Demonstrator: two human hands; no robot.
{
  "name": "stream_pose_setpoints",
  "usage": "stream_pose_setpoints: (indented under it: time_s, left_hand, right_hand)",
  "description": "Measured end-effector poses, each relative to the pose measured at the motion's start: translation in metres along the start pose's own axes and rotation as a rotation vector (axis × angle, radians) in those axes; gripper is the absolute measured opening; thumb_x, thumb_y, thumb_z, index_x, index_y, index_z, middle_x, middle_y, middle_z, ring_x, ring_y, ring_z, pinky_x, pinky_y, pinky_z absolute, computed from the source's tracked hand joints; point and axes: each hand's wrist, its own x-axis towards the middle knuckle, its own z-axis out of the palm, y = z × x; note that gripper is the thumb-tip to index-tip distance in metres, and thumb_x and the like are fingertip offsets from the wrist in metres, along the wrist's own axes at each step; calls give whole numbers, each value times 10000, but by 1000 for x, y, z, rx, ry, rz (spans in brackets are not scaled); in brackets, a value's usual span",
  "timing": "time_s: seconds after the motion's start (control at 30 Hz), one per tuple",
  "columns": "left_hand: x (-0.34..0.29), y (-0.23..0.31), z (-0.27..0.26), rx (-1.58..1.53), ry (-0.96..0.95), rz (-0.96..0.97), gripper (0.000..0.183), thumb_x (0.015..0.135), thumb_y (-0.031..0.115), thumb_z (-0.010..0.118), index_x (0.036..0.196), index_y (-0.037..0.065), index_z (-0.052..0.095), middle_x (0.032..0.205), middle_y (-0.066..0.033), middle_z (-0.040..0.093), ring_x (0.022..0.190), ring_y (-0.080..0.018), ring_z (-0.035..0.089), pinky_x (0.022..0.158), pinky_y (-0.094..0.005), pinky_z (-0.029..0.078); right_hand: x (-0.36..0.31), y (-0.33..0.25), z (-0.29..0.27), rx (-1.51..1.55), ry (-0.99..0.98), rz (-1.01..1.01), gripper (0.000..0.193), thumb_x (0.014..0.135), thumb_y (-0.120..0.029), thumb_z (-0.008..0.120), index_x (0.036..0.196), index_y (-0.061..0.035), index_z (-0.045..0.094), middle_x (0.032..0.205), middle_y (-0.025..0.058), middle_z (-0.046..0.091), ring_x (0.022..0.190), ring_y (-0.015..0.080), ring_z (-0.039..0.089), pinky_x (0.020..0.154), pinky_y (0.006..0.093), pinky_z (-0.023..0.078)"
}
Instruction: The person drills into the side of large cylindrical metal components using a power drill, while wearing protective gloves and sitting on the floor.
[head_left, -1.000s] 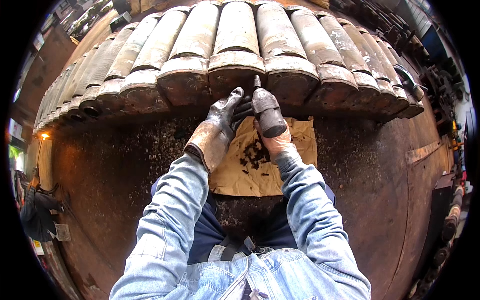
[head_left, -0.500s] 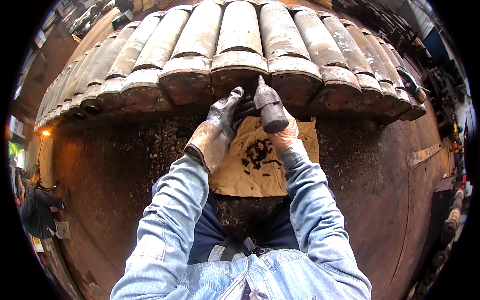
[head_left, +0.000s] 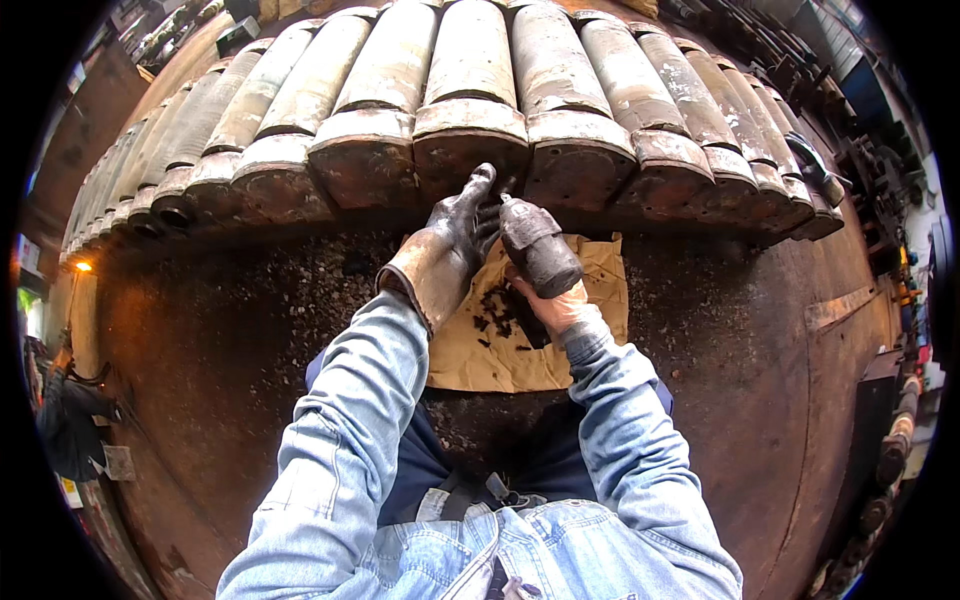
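Observation:
A grimy dark power drill (head_left: 540, 248) is in my bare right hand (head_left: 562, 305), its narrow nose pointing away from me and slightly left. That nose is close to the fingers of my left hand (head_left: 455, 235), which wears a dirty glove with a pale cuff and blackened fingers. The left thumb is raised apart from the fingers, which stretch toward the drill's nose and are partly hidden. Just beyond both hands is the rusty end face of a segment (head_left: 470, 155) in a row of pale, worn metal cylinders (head_left: 470, 55). The drill's tip looks clear of that face.
Below my hands a brown paper sheet (head_left: 480, 370) lies on the rusty metal surface (head_left: 740, 430), with dark small pieces (head_left: 495, 312) on it. Crumbly debris (head_left: 330, 285) is scattered to the left. A small lamp (head_left: 83, 266) glows at the far left.
The drill has drawn back from the segment's end face, and its nose has turned left toward my gloved fingers. My left hand has shifted slightly right. The whole view has moved a little.

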Motion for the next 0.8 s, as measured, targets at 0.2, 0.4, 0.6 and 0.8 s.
stream_pose_setpoints:
  time_s: [0.2, 0.4, 0.6, 0.8]
  left_hand:
    - [36, -9, -2, -36, 67, -62, 530, 909, 499, 714, 1213, 69, 657, 1310, -121, 655, 1225, -239, 594, 978, -450, 471]
    - [95, -27, -65, 1755, 110, 184, 820, 971, 743, 262, 1486, 145, 486, 1494, -164, 515, 1378, -354, 482, 1171, -427, 344]
    - [131, -92, -105, 1405, 232, 227, 786, 986, 706, 286, 1466, 130, 521, 1500, -159, 511, 1383, -336, 480, 1171, -392, 349]
    - [170, -155, -118, 1415, 194, 185, 752, 999, 675, 285, 1469, 134, 517, 1507, -153, 505, 1378, -330, 484, 1167, -383, 353]
  right_hand:
    - [3, 12, -11, -207, -24, -156, 722, 880, -95, 628, 1547, -55, 356, 1607, 142, 341, 1495, 268, 319, 1261, 360, 219]
    - [-35, 22, -39, 633, 255, 397, 558, 885, -29, 715, 1411, -68, 533, 1325, 74, 614, 1176, 199, 576, 1002, 344, 455]
    - [-60, 7, -88, 784, 482, 598, 367, 891, -5, 708, 1251, -45, 643, 996, 5, 641, 781, 86, 547, 696, 241, 453]
    - [-102, 25, -117, 668, 392, 616, 337, 933, 50, 525, 1260, 4, 594, 1286, 133, 581, 821, 130, 529, 834, 318, 464]
